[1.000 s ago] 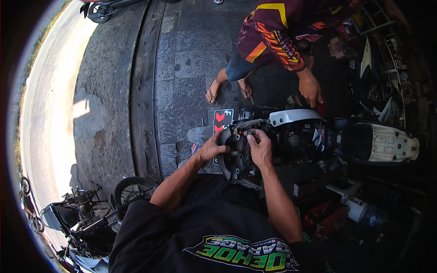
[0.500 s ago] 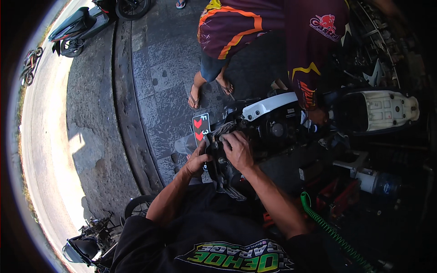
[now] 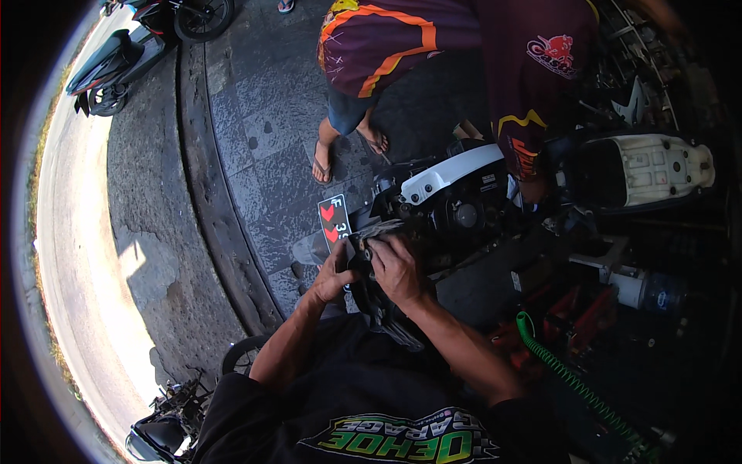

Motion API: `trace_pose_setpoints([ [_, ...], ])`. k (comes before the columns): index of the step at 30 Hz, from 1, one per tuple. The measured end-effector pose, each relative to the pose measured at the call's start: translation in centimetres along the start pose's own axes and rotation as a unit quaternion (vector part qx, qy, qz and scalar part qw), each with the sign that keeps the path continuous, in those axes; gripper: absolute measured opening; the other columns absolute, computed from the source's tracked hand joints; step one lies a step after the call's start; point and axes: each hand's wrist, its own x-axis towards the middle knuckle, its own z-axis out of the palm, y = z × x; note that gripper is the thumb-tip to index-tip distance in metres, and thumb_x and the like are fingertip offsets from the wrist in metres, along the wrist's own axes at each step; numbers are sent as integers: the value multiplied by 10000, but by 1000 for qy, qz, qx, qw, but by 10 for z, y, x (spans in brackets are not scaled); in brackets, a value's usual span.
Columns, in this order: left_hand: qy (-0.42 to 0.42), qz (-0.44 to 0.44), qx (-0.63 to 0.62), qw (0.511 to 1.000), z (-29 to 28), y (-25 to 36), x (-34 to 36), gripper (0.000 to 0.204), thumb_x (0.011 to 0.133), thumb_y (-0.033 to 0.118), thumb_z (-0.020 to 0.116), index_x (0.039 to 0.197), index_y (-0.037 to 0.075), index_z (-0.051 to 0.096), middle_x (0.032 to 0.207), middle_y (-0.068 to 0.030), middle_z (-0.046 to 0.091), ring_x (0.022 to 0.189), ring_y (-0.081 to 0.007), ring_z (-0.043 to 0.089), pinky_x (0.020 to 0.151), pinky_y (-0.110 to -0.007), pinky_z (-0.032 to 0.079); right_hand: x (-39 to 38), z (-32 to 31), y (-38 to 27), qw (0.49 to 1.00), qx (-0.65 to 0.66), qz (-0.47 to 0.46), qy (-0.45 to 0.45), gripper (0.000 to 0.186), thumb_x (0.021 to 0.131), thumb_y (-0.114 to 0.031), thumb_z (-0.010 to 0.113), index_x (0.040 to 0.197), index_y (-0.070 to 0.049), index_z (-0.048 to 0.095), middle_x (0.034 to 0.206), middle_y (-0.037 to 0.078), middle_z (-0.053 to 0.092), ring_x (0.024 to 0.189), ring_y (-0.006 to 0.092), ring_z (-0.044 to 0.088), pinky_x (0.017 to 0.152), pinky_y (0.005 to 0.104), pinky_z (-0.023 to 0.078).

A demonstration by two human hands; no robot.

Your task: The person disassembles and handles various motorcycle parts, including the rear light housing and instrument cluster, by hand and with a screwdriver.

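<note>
A dark plastic motorcycle part (image 3: 375, 305) with small fittings sits between my hands, its lower end by my shirt. My left hand (image 3: 334, 277) is closed round its left edge, beside a black plate (image 3: 332, 218) with red markings. My right hand (image 3: 396, 271) is on the upper part of the piece with curled fingers; whatever small item they grip is hidden. Behind them lies a partly stripped motorcycle with a white panel (image 3: 450, 170) and an open seat compartment (image 3: 657, 172).
A co-worker (image 3: 386, 46) in flip-flops leans over the motorcycle, one arm down by its engine. A parked scooter (image 3: 116, 62) stands at the upper left, beside the road. A green coiled hose (image 3: 564, 379), red equipment (image 3: 572, 325) and a plastic bottle (image 3: 661, 294) lie at right.
My view has shifted, and both hands and the dark part sit lower and further left in it. The co-worker's arm has moved right, down onto the motorcycle beside the seat compartment.
</note>
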Motion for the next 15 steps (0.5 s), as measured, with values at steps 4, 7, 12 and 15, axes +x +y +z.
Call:
trace_pose_setpoints([
  [4,-3,13,2,1000,0,1,2,788,710,100,701,1432,5,400,1287,-60,523,1227,-181,475,1065,-326,385,-2,4,3,1000,-3,-7,20,243,864,20,650,1107,-3,652,1055,160,645,970,359,649,835,421,542],
  [7,4,2,8,1000,-1,1,1,789,709,102,702,1432,6,401,1298,-62,519,1242,-182,468,1076,-332,377,-2,3,4,1000,0,-6,4,253,854,20,657,1105,-11,640,1054,161,642,980,357,644,845,422,539],
  [12,2,-6,12,1000,3,10,1,808,710,69,697,1453,6,386,1326,-64,511,1272,-186,461,1094,-339,367,4,-6,1,1000,-21,-14,-16,279,844,30,656,1120,-14,643,1071,156,635,1008,359,631,871,426,527],
  [15,4,0,3,1000,4,10,2,824,713,43,691,1471,6,368,1338,-64,506,1287,-186,456,1099,-340,367,8,-11,-3,999,-32,-35,-20,283,841,31,653,1122,-8,658,1071,153,641,1007,356,635,879,427,526],
])
